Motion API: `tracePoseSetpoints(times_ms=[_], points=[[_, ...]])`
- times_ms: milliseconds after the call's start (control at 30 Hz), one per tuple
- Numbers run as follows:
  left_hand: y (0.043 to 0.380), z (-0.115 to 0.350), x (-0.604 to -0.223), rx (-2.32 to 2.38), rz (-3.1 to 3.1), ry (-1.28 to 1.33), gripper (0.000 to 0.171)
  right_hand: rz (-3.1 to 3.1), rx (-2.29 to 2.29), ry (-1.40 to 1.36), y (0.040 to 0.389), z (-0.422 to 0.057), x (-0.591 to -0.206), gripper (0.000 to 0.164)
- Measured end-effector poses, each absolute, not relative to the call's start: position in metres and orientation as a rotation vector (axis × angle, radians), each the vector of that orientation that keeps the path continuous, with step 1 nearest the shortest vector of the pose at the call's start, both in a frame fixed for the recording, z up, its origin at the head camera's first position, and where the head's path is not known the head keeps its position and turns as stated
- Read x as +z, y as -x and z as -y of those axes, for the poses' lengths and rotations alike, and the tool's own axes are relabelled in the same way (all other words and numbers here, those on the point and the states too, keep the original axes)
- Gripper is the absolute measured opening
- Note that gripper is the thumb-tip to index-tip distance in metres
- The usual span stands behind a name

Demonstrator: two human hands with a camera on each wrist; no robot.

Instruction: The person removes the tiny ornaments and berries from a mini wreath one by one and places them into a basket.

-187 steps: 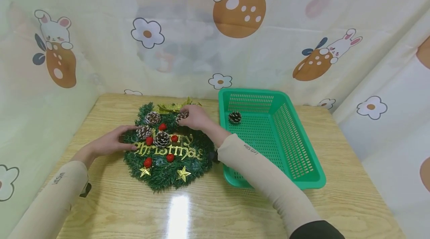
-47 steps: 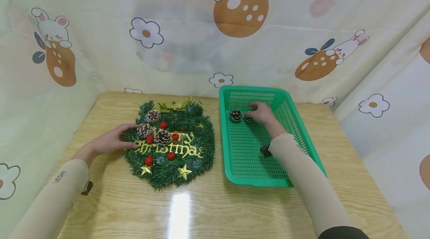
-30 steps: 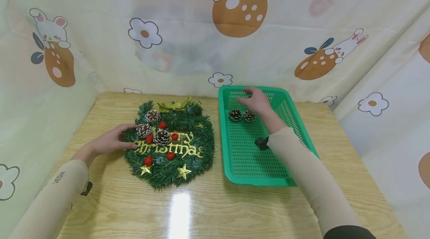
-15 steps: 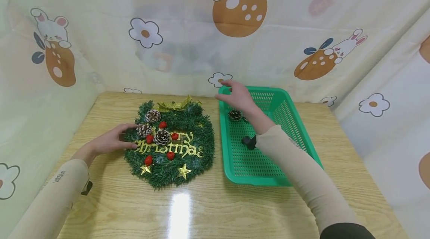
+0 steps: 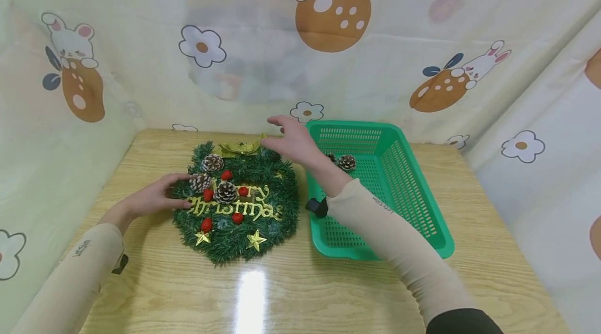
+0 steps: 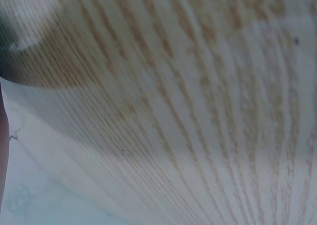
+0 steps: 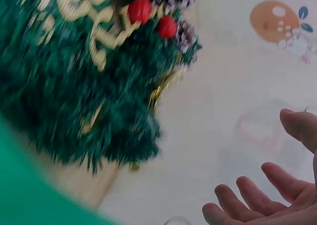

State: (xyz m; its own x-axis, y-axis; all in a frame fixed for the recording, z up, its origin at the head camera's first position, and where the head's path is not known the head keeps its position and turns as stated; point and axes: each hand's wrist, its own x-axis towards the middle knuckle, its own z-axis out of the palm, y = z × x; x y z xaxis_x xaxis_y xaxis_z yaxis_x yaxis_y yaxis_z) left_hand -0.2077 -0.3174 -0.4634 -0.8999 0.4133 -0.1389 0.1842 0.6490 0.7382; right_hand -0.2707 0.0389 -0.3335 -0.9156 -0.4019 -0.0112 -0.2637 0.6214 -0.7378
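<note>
Left hand [image 5: 155, 198] spread at wreath's [image 5: 237, 228] left edge, best pressing lightly; right hand [image 5: 297, 141] spread, empty, near far edge.

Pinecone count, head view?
5. Three on the wreath: an upper-left cone, a left-edge cone below it, and a cone by the lettering. Two in the green basket: a clear one and a partly hidden one. The right arm may hide others.
</note>
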Motion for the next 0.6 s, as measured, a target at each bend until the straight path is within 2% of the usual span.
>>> tracePoseSetpoints(times_ms=[333,600], points=[[0.207,0.319,-0.465,1.108,-2.566,-0.463,0.082,-2.616,-1.13,0.587,0.254,0.004,-0.353,0.064],[0.208,0.319,-0.465,1.105,-2.564,-0.455,0.081,-2.593,-1.057,0.654,0.238,0.02,-0.368,0.062]])
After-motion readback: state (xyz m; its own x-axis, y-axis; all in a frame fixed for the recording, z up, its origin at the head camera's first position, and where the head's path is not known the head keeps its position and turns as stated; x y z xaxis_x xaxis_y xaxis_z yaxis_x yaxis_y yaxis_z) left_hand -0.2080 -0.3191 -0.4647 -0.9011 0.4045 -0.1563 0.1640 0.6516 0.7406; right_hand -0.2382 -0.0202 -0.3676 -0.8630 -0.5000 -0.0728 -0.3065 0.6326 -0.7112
